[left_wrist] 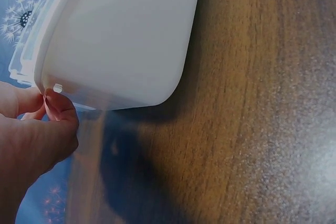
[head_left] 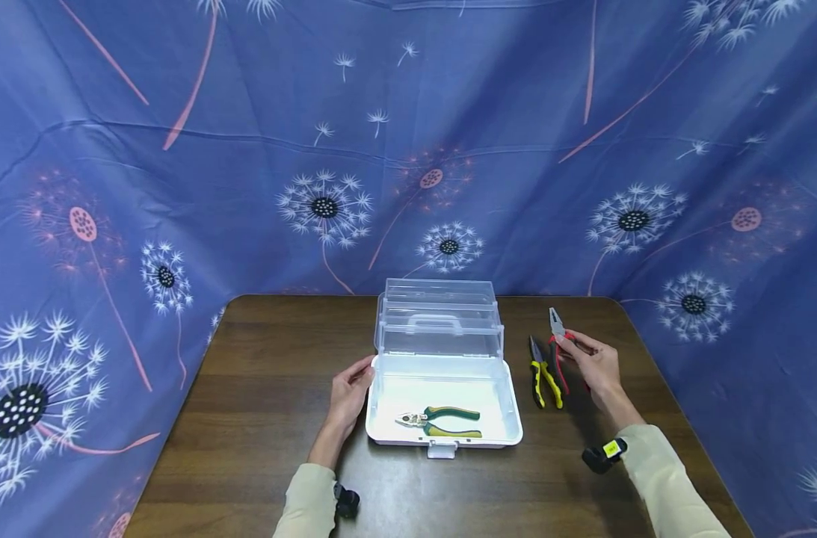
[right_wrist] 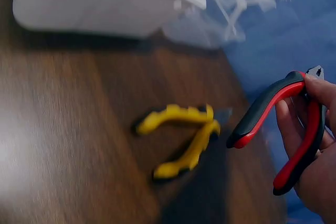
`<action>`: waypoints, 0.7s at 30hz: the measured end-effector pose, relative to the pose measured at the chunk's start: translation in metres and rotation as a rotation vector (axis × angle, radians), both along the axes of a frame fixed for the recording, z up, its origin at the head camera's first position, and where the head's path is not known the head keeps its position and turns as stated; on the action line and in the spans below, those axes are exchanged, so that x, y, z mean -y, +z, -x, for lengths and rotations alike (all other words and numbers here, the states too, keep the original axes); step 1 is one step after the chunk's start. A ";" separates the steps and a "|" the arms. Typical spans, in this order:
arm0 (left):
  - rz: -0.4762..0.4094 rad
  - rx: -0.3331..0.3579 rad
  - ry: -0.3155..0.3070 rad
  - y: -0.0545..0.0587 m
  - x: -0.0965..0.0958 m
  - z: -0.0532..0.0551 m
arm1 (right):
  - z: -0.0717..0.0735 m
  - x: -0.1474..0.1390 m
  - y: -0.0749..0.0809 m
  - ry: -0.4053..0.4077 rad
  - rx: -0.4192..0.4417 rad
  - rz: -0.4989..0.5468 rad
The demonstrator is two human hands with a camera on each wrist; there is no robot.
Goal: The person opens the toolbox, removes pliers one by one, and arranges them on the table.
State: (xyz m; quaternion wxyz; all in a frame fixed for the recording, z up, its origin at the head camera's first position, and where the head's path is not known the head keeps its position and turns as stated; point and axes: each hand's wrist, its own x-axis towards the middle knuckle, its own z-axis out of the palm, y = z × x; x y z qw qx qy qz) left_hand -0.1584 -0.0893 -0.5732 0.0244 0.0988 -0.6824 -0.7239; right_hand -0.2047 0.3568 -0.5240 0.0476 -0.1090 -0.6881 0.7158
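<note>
A white toolbox [head_left: 442, 381] stands on the table with its clear lid [head_left: 442, 314] raised. Inside lies a pair of pliers with green and yellow handles [head_left: 454, 412]. My left hand [head_left: 349, 392] pinches the box's left rim between thumb and fingers, as the left wrist view shows up close. My right hand [head_left: 595, 364] grips red-and-black pliers [right_wrist: 281, 103] near their pivot, above the table, with the handles spread. Just left of them on the table lie yellow-and-black needle-nose pliers [head_left: 545, 376], their tips pointing to the back.
The brown wooden table [head_left: 260, 396] reaches back to a blue dandelion-print cloth [head_left: 516, 149] that hangs behind and at both sides. A latch [head_left: 442, 450] juts from the box's front. Small wrist cameras [head_left: 603, 457] sit at both sleeves.
</note>
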 end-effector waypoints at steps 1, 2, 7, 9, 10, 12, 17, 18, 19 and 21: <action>0.000 -0.006 -0.002 0.000 0.000 0.000 | 0.000 -0.005 -0.002 -0.014 0.006 -0.004; -0.003 -0.012 -0.004 0.001 0.000 -0.001 | -0.001 -0.009 -0.005 -0.024 0.011 -0.021; -0.007 -0.026 -0.007 0.002 0.000 -0.002 | 0.001 -0.026 -0.021 -0.094 0.049 -0.054; -0.004 -0.027 -0.007 0.001 0.000 -0.001 | 0.003 -0.031 -0.028 -0.116 0.070 -0.054; 0.002 -0.029 -0.008 0.000 0.000 -0.001 | 0.003 -0.032 -0.031 -0.125 0.083 -0.063; -0.001 -0.029 -0.009 -0.002 0.001 -0.001 | 0.003 -0.035 -0.037 -0.133 0.114 -0.077; -0.024 -0.033 -0.013 -0.006 0.001 -0.001 | 0.005 -0.037 -0.050 -0.150 0.180 -0.092; -0.021 -0.035 -0.014 -0.006 0.001 -0.001 | 0.005 -0.036 -0.052 -0.153 0.183 -0.100; -0.025 -0.035 -0.014 -0.005 0.001 0.000 | 0.005 -0.036 -0.054 -0.154 0.188 -0.117; -0.020 -0.035 -0.014 -0.004 0.001 0.000 | 0.006 -0.036 -0.058 -0.145 0.204 -0.177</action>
